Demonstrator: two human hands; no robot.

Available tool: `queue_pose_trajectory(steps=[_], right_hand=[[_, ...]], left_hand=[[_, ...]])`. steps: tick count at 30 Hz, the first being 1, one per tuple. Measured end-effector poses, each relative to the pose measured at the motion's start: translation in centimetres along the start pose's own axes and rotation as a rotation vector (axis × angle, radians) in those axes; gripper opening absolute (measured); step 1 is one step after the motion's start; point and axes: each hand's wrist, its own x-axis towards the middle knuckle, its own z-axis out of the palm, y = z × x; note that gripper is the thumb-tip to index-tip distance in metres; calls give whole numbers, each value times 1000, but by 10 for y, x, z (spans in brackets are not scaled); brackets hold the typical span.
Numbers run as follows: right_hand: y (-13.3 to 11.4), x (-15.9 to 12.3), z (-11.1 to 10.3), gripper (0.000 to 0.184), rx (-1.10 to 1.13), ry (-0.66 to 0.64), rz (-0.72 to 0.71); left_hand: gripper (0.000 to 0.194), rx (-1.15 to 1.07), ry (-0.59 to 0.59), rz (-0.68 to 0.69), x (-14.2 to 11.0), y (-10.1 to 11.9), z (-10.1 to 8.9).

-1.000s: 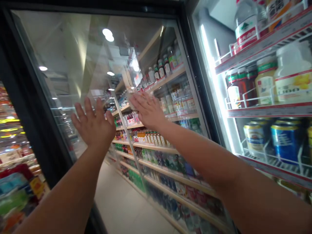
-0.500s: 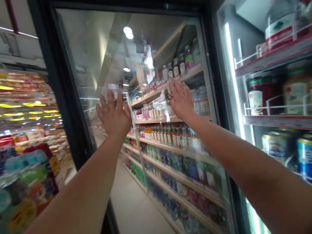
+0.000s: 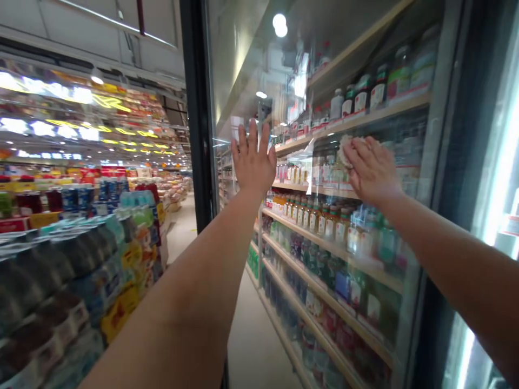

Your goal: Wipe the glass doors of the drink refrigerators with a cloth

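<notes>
A framed glass cooler door stands in front of me. My left hand lies against the glass with fingers stretched and spread, holding nothing. To the right, my right hand presses a crumpled, pale cloth to the pane; the cloth shows at the fingertips and the rest is hidden under the palm. Rows of bottles on wooden shelves appear in the glass behind both hands.
Stacked drink packs stand close on my left, beside an aisle floor. The dark door frame runs upright left of my left hand. A bright light strip glows in the cooler at the right.
My view has turned left, so the door and both hands sit further right in the picture. More of the aisle shows. The cloth at my right hand is now plainer to see.
</notes>
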Motion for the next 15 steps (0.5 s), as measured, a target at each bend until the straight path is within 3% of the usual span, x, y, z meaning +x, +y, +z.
queue_pose_trajectory(steps=[1,4,5,6,9,10,11,15], right_hand=[[7,0,-1,63,-9,14,44],[18,7,-2,64,-36,120,349],[15,9,-2,65,-34,134,375],[8,9,-1,66,-22,122,309],[-20,3,3,68,36,-9,-201],[-27,0,4,67,47,-27,-304],[-32,-3,5,66,50,-19,-316],[-33,-11,4,66,29,98,149]], left_hand=[[56,-5,3,4,0,1,0],[56,6,0,-5,-1,3,-3],[56,13,-4,-10,-1,3,-5],[56,18,-5,-15,-2,4,-6],[57,25,-3,-16,-4,5,-9],[57,31,0,-16,-4,6,-9],[57,41,4,-15,-3,6,-9],[57,63,18,-9,3,9,-11]])
